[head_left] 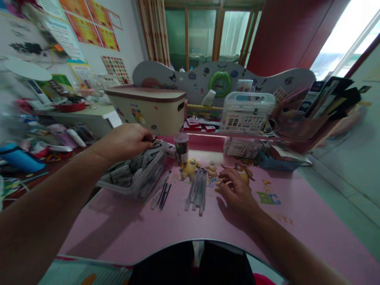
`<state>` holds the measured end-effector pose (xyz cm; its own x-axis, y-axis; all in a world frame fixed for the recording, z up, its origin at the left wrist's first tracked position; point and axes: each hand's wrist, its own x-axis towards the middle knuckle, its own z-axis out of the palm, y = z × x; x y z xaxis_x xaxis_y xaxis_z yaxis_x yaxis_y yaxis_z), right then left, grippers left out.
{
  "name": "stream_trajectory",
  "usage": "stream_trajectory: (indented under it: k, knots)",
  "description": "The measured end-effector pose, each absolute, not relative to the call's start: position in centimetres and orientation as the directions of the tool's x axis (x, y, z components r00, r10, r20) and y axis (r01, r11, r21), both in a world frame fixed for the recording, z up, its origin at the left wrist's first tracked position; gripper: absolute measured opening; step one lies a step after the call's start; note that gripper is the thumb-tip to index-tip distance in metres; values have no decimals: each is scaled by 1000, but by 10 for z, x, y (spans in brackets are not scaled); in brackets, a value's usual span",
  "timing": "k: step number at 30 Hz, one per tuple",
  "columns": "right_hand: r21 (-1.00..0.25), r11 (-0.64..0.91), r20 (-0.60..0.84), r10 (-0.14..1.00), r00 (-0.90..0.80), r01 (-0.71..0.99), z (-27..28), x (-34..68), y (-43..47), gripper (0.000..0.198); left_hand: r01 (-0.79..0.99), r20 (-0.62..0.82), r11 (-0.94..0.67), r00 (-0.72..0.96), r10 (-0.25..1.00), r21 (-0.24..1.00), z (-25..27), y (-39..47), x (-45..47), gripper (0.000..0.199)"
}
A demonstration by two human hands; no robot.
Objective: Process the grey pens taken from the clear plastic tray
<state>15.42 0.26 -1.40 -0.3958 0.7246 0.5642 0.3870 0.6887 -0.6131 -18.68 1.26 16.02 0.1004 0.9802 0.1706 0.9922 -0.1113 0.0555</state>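
My left hand is closed at the far rim of a clear plastic box. A thin dark tip shows at its fingertips; what it belongs to is hidden. Greyish, pen-like pieces and wrapped items fill the box. To the box's right, several thin dark sticks like pen refills lie on the pink desk. Further right is a row of pale, translucent pens, side by side. My right hand is just right of those pens, fingers bent and apart, with nothing in them.
A clear cup with a lid stands behind the pens. At the back are a lidded cream bin, a clear carrying case, and a blue box. A holder with dark items stands at the right.
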Motion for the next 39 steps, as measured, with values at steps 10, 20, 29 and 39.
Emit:
stream_trajectory:
  k: [10, 20, 29, 39]
  knots:
    - [-560, 705, 544, 709, -448, 436, -12, 155, -1, 31, 966, 75, 86, -70, 995, -243, 166, -5, -174, 18]
    - [-666, 592, 287, 766, -576, 454, -1, 136, -17, 18, 926, 381, -378, 342, 859, 22, 129, -56, -73, 22]
    - [-519, 682, 222, 690, -689, 516, 0, 131, -26, 19, 514, 172, -233, 163, 971, 826, 52, -1, -42, 26]
    - [-359, 457, 93, 885, -456, 814, -2, 132, -18, 11, -225, -41, -6, -202, 978, 974, -1, 10, -33, 10]
